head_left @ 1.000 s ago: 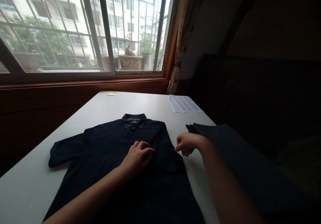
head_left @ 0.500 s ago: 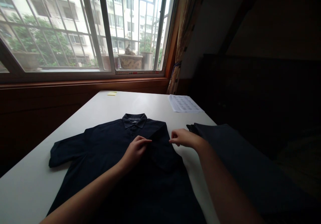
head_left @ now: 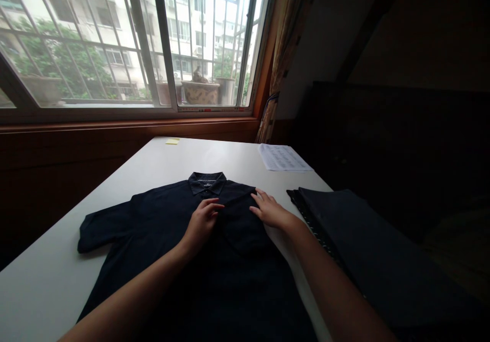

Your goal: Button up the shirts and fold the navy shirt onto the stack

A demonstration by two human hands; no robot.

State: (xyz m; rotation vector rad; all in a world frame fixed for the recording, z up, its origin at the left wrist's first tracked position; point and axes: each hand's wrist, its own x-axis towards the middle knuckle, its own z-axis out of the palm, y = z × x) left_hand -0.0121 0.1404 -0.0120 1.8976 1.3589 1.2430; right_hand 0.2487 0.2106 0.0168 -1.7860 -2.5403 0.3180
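A dark navy polo shirt [head_left: 153, 224] lies front up, its collar [head_left: 207, 182] pointing away from me. The sleeve at the left is spread out, while the one at the right is folded inward over the body. Above the chest, just below the collar, is my left hand [head_left: 202, 223], its fingers loosely apart and holding nothing. My right hand [head_left: 269, 210] rests its spread fingertips at the folded right edge, near the shoulder. The shirt's lower part runs out of view beneath my forearms.
The white table [head_left: 126, 178] carries a stack of dark folded cloth [head_left: 356, 229] at the right, close to my right forearm. Printed sheets [head_left: 285, 157] and a yellow sticky note [head_left: 172, 141] lie toward the far edge. Beyond are a barred window [head_left: 126, 51] and a tied curtain [head_left: 272, 104].
Both hands have gone from pinched fingers to spread ones. The right hand has shifted slightly up and left onto the shirt's edge; the left has moved slightly left. The folded sleeve looks flatter.
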